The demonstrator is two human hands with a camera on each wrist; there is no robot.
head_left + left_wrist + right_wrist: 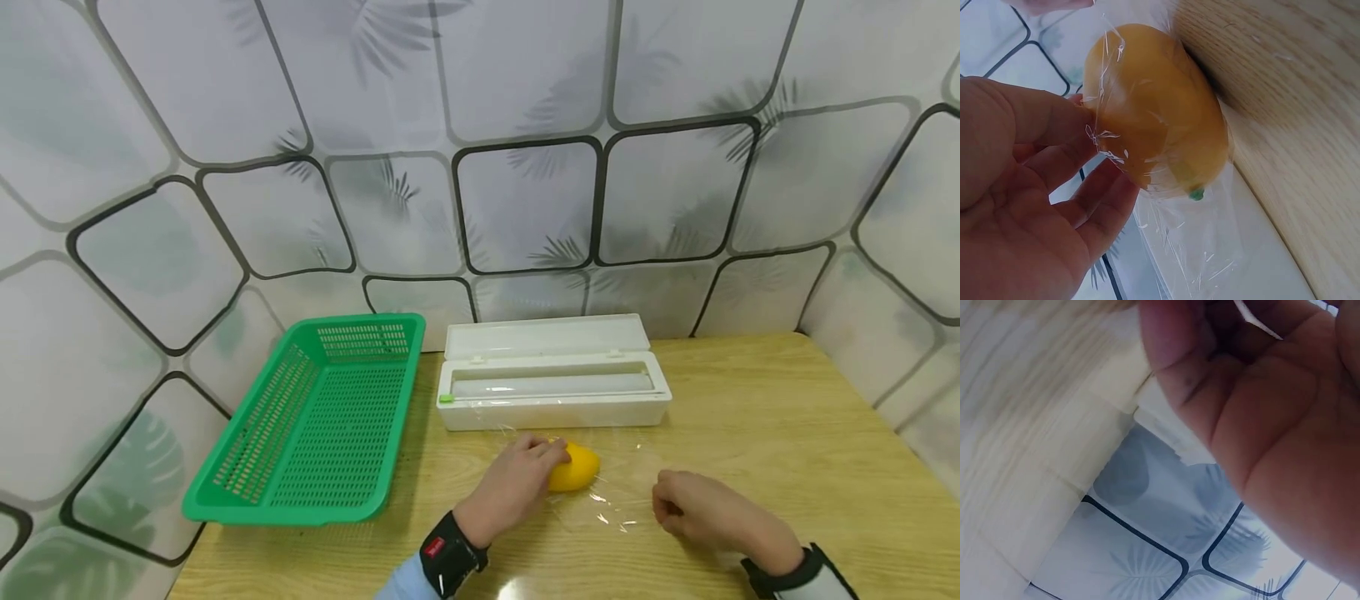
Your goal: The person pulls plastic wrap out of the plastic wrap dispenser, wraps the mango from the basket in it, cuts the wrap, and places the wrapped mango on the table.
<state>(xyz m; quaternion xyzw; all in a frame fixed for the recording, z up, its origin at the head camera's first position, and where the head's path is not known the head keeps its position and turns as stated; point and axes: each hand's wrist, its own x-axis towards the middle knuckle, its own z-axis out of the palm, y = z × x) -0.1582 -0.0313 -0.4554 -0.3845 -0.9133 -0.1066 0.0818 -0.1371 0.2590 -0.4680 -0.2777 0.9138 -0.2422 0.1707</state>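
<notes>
The left hand (517, 483) presses cling film (607, 500) round the yellow fruit (576, 467), fingers straight; the right hand (701, 510), loosely curled, seems empty; wrapping is midway, and folding the loose film over looks next.

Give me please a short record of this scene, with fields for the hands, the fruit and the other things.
left hand: fingers touch the yellow fruit
right hand: fingers curled, on the cling film; grip unclear
fruit: lies on the film, partly wrapped
film box: white, lid open, behind the fruit
basket: green, left of the box
table: wooden
</notes>
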